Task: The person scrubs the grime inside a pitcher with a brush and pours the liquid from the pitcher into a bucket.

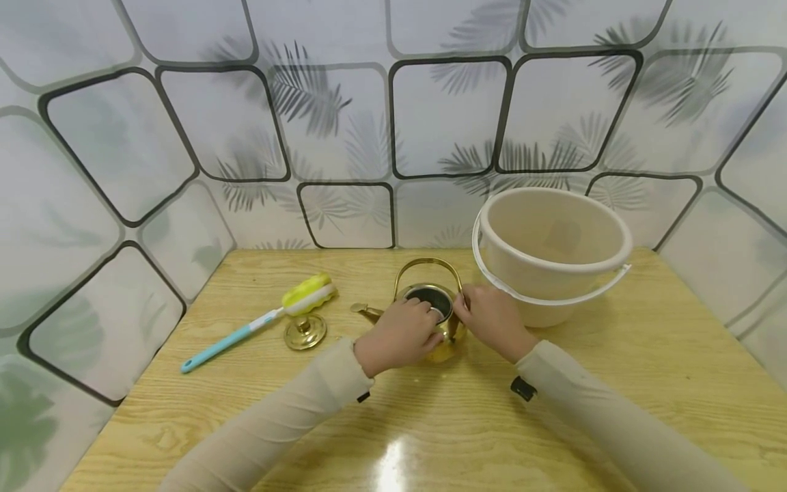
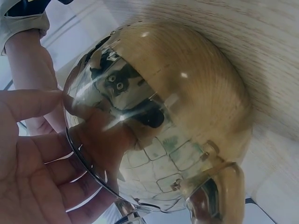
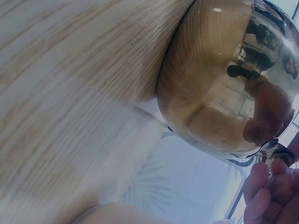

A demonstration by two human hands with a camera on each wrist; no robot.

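Note:
A shiny gold teapot (image 1: 439,352) stands on the table, its spout (image 1: 367,312) toward the left and its arched handle (image 1: 428,261) raised. My left hand (image 1: 402,335) reaches over the open mouth, fingers dipping behind the rim; their tips are hidden. A pale ring shows inside the mouth beside them. In the left wrist view the thumb and fingers are spread along the rim. My right hand (image 1: 492,318) pinches the right lower end of the handle; in the right wrist view its curled fingers (image 3: 257,179) grip there. The round gold lid (image 1: 305,333) lies left of the spout.
A large cream bucket (image 1: 556,273) with its handle lowered stands at the back right, close to my right hand. To the left lies a bottle brush (image 1: 246,331) with a yellow sponge head and blue handle. Patterned panels (image 1: 344,150) border the back and sides of the wooden table (image 1: 467,437).

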